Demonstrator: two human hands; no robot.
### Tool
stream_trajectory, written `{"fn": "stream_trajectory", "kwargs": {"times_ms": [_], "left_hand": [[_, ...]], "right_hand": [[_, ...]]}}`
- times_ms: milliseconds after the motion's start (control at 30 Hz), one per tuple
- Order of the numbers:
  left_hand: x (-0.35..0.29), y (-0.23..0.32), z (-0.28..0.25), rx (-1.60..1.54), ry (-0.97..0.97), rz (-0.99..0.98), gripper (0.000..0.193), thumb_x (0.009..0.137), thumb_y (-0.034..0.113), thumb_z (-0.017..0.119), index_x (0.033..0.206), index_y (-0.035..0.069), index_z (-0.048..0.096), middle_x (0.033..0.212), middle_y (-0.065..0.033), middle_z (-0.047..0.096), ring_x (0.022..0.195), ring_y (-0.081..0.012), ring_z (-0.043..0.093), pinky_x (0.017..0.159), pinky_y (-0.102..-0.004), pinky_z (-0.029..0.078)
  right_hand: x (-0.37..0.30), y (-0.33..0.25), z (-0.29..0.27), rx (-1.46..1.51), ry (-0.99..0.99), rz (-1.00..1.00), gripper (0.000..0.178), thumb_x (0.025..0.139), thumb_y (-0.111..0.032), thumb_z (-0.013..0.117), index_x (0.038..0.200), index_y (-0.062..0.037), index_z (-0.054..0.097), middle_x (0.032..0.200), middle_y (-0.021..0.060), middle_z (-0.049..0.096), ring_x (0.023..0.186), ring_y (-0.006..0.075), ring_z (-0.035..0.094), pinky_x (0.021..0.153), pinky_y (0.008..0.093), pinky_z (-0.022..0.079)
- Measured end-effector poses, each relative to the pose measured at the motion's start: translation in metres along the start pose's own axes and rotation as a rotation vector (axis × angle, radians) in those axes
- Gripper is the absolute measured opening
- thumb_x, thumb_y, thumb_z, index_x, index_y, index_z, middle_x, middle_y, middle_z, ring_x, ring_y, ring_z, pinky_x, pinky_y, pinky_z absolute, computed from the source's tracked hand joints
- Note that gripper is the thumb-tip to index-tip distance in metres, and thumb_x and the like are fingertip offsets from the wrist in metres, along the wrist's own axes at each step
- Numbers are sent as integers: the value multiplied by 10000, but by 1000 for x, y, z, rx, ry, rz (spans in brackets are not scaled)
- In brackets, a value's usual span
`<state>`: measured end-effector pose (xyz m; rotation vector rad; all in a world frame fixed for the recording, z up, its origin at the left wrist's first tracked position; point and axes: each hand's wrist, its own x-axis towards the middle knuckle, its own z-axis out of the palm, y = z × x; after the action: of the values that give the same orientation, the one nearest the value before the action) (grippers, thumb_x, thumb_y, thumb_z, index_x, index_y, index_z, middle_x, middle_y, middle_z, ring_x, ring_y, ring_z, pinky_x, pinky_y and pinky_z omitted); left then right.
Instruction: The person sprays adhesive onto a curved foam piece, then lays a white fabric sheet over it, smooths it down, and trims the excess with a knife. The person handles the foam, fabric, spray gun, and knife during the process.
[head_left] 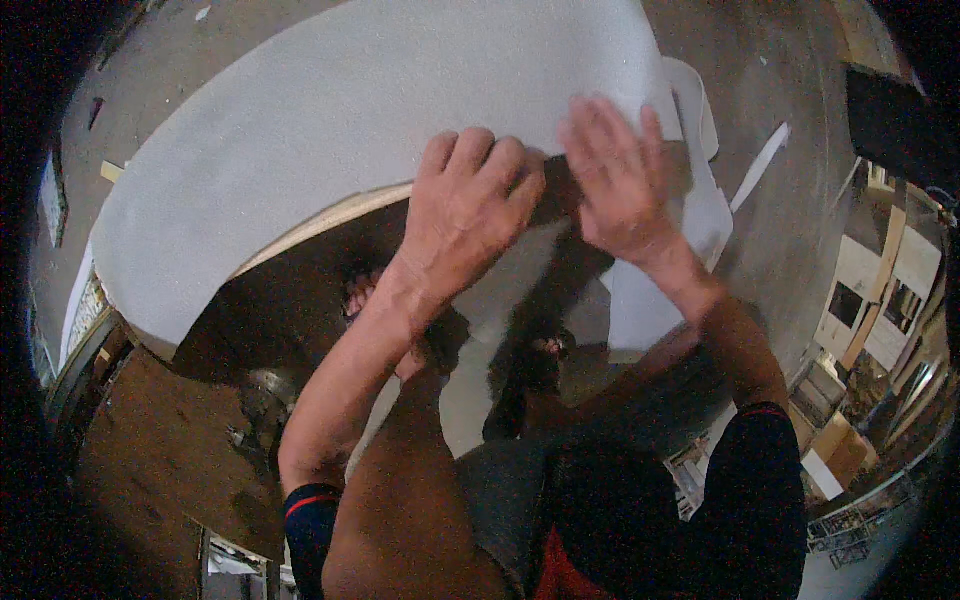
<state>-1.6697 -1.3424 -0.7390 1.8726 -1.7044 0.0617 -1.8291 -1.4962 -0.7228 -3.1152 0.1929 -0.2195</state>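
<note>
A large curved panel with a pale wood edge (320,222) lies in front of me, covered by a smooth white foam-like sheet (330,125). My left hand (465,200) is closed over the near edge, its fingers curled on the sheet; the fingertips are hidden. To its right, my right hand (622,185) is stretched out with the fingers apart, slightly blurred. It is over the sheet near the panel's right end, and I cannot tell if it touches. Another white piece (650,310) hangs or lies below the right hand.
My bare knees and sandalled feet (550,347) are beneath the panel. A brown board (150,430) is at the left, with a metal object (265,390) beside it. A white strip (762,165) lies on the floor at right. Wood offcuts (875,290) are piled at the far right.
</note>
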Motion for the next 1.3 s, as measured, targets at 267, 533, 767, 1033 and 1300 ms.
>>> {"fn": "stream_trajectory", "kwargs": {"times_ms": [267, 533, 767, 1033, 1300], "left_hand": [[-16, -24, 12, 162, 196, 90, 279, 765, 162, 639, 1037, 115, 681, 1007, -41, 581, 984, -230, 566, 852, -408, 448], [-37, -40, -46, 209, 55, -28, 345, 726, 157, 677, 1068, 108, 680, 1085, -50, 596, 1037, -241, 573, 884, -424, 451], [-33, -41, -51, 106, 39, -50, 268, 739, 128, 659, 1004, 90, 651, 987, -50, 603, 964, -243, 599, 829, -386, 485], [-34, -35, -60, 54, -33, -27, 240, 733, 127, 656, 967, 75, 636, 899, -52, 577, 882, -236, 585, 776, -369, 483], [-45, -34, -44, 92, -31, 5, 211, 714, 156, 667, 915, 95, 653, 892, -37, 569, 894, -218, 573, 773, -367, 476]], "right_hand": [[-6, -9, 10, 197, -23, 67, 692, 801, -167, 729, 1442, -50, 498, 1516, 167, 463, 1392, 376, 443, 1153, 605, 288], [47, -8, -12, 372, 138, -14, 494, 693, -196, 853, 1126, -41, 672, 1151, 100, 645, 1077, 316, 613, 997, 489, 438], [65, -28, -5, 425, 153, -76, 395, 717, -176, 814, 1081, -97, 683, 1046, 57, 645, 989, 282, 607, 924, 430, 445], [56, -27, 9, 356, 171, -174, 222, 788, -126, 676, 1006, -87, 695, 1024, 51, 634, 982, 275, 605, 912, 447, 462], [45, -32, 20, 241, 225, -221, 241, 780, -145, 670, 1009, -88, 712, 1008, 50, 615, 1016, 263, 591, 1002, 485, 459]]}}
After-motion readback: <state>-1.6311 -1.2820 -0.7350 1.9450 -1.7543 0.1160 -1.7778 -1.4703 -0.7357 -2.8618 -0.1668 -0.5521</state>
